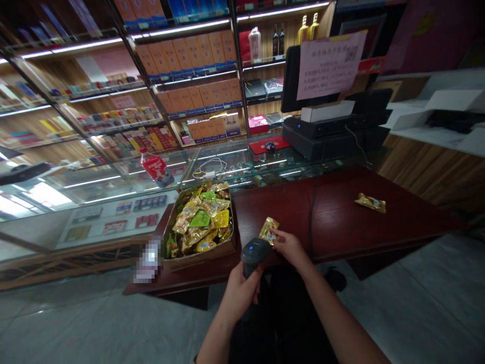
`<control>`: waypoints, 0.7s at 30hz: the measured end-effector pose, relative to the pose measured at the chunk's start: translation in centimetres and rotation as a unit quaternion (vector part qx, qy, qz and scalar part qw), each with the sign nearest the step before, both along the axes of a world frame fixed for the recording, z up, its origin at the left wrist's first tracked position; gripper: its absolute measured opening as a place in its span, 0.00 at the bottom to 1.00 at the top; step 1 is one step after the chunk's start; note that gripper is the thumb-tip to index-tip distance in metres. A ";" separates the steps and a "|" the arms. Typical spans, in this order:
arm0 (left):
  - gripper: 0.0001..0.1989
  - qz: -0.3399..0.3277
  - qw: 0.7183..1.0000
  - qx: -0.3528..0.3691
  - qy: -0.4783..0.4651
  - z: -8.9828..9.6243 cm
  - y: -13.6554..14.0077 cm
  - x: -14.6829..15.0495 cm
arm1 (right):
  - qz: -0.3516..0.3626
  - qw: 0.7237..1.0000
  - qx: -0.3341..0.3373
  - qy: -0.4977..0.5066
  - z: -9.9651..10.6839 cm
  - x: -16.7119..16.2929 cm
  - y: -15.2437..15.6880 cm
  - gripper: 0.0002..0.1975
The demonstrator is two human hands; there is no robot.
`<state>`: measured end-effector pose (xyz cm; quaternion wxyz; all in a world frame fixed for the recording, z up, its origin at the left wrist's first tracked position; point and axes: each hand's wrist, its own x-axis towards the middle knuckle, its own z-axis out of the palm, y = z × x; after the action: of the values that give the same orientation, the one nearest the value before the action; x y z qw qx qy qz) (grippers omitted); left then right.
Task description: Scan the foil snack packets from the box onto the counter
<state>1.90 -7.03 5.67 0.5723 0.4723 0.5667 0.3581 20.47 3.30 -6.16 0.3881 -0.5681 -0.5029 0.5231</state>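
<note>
My left hand (242, 287) is wrapped round the handle of a dark barcode scanner (255, 251), whose head shows a small blue light. Just right of it, my right hand (287, 246) pinches the edge of a gold snack packet (269, 230) above the dark red table (288, 202). To the left stands an open cardboard box (200, 259) heaped with gold, green and yellow snack packets (199, 219). Another gold packet (370, 202) lies alone toward the table's right end.
Behind the table runs a glass display counter (235, 164) with a white cable (209, 169), a red bottle (156, 167) and a red mouse pad (269, 145). A monitor bearing a paper notice (329, 65) stands at the back right. A black cable (312, 212) crosses the table.
</note>
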 end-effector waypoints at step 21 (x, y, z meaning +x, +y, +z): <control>0.24 -0.013 0.999 -0.036 -0.012 -1.7 1.0 -0.9 | -0.006 0.999 0.041 0.023 0.7 0.0 -0.8 0.15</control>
<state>1.01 -5.99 3.95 0.6001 0.4546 0.5661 0.3358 20.49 2.52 -5.46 0.4263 -0.5423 -0.5114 0.5126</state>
